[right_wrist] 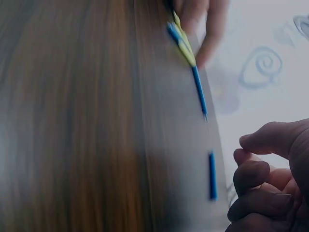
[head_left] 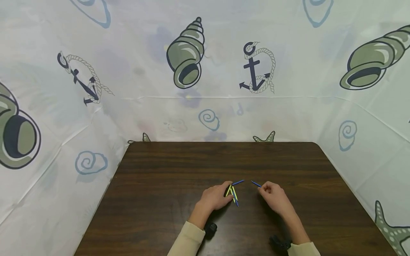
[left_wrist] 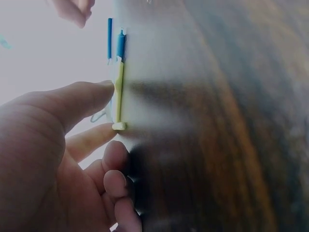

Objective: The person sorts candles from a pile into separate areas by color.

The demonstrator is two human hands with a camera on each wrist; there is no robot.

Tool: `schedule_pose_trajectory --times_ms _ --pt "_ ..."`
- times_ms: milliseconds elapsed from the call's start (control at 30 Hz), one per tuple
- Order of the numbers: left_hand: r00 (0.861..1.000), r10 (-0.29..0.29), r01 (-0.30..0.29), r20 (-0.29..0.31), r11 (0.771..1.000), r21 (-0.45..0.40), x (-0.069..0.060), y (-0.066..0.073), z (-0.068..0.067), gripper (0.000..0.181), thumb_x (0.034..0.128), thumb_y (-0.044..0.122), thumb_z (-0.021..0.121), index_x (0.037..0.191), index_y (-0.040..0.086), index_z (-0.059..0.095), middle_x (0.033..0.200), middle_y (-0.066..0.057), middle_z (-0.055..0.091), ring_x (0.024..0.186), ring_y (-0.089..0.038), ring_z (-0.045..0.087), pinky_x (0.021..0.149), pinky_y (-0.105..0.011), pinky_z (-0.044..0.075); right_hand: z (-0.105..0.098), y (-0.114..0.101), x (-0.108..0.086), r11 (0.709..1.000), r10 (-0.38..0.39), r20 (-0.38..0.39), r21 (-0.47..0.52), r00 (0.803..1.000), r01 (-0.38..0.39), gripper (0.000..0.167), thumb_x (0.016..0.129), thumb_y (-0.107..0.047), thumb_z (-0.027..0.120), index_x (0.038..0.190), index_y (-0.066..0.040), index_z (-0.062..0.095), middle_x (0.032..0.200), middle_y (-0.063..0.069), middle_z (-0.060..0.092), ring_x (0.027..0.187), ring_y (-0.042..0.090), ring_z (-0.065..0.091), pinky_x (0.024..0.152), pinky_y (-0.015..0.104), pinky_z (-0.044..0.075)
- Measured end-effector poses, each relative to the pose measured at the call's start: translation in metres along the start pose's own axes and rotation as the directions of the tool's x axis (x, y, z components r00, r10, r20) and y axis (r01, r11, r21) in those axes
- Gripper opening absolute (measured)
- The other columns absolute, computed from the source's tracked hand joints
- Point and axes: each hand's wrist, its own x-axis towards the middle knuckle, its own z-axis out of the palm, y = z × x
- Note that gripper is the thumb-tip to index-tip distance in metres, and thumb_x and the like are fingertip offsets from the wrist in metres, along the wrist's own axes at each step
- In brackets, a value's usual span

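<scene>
Left hand [head_left: 214, 196]: thumb and forefinger spread wide, touching yellow sticks [left_wrist: 120, 92] at its 3 o'clock on the dark bench [head_left: 144, 213]. Right hand [head_left: 276, 197]: grip narrow, thumb against forefinger, apparently empty; loose blue stick [right_wrist: 213, 176] just off at its 10 o'clock. Step, as judged: arranging sticks. Next move calls for light fingertips, cluster undisturbed. Sticks thin, straight; second blue stick [head_left: 238, 182] at cluster's 1 o'clock.

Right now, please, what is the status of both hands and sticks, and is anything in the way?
Left hand at yellow sticks. Right hand beside a separate blue stick, not gripping it. No obstacle seen between hands except sticks.
</scene>
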Motion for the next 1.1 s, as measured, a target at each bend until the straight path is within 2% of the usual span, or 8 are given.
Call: schedule_pose_trajectory --times_ms 200,300,433,667,833,1100 --pt "1.0 0.0 0.0 -0.015 1.0 -0.003 -0.006 0.005 -0.007 0.056 0.1048 0.049 0.067 0.157 0.032 0.054 0.133 -0.005 0.076 0.108 -0.032 0.075 0.083 -0.052 0.059 0.027 -0.028 0.002 0.997 -0.072 0.034 -0.02 0.997 0.072 0.014 0.106 -0.022 0.07 0.096 -0.011 0.071 0.074 0.001 0.058 0.062 0.016 0.049 0.058 0.03 0.04" --pt "1.0 -0.003 0.003 -0.003 1.0 -0.015 -0.011 0.009 -0.014 0.057 0.1047 0.046 0.069 0.156 0.028 0.055 0.131 -0.007 0.076 0.106 -0.032 0.075 0.083 -0.051 0.059 0.041 -0.036 0.002 0.996 -0.081 0.057 -0.023 0.995 0.083 0.012 0.104 -0.02 0.072 0.095 -0.013 0.073 0.074 0.0 0.059 0.061 0.015 0.051 0.058 0.029 0.041" --pt "1.0 -0.01 0.01 0.004 1.0 -0.013 -0.012 0.012 -0.015 0.056 0.1059 0.047 0.067 0.157 0.028 0.054 0.128 -0.008 0.077 0.102 -0.031 0.075 0.08 -0.05 0.059 0.053 -0.045 0.002 0.996 -0.078 0.084 -0.03 0.993 0.081 0.011 0.103 -0.019 0.072 0.094 -0.013 0.073 0.075 -0.001 0.061 0.061 0.014 0.053 0.057 0.028 0.042" --pt "1.0 -0.016 0.016 -0.011 0.999 0.031 -0.008 0.013 -0.01 0.056 0.1074 0.057 0.06 0.157 0.03 0.053 0.122 -0.007 0.078 0.095 -0.028 0.074 0.076 -0.047 0.058 0.057 -0.053 0.005 0.995 -0.056 0.069 -0.079 0.996 0.061 0.011 0.099 -0.018 0.073 0.091 -0.011 0.071 0.076 -0.001 0.063 0.063 0.014 0.055 0.059 0.03 0.043" --pt "1.0 -0.026 0.026 -0.007 0.999 0.037 -0.007 0.015 -0.01 0.059 0.1049 0.056 0.065 0.156 0.03 0.053 0.115 -0.007 0.079 0.086 -0.026 0.072 0.07 -0.044 0.056 0.057 -0.052 0.007 0.995 -0.026 0.089 -0.097 0.996 0.035 0.011 0.098 -0.019 0.075 0.091 -0.011 0.071 0.076 0.0 0.063 0.064 0.015 0.056 0.059 0.031 0.044" --pt "0.999 -0.022 0.023 -0.032 0.999 0.035 -0.009 0.013 -0.011 0.061 0.1031 0.057 0.067 0.156 0.03 0.054 0.114 -0.007 0.079 0.085 -0.026 0.072 0.07 -0.044 0.056 0.06 -0.054 0.009 0.997 -0.007 0.123 -0.077 0.992 0.016 0.009 0.099 -0.016 0.073 0.094 -0.008 0.072 0.076 0.002 0.064 0.062 0.016 0.057 0.059 0.031 0.045"
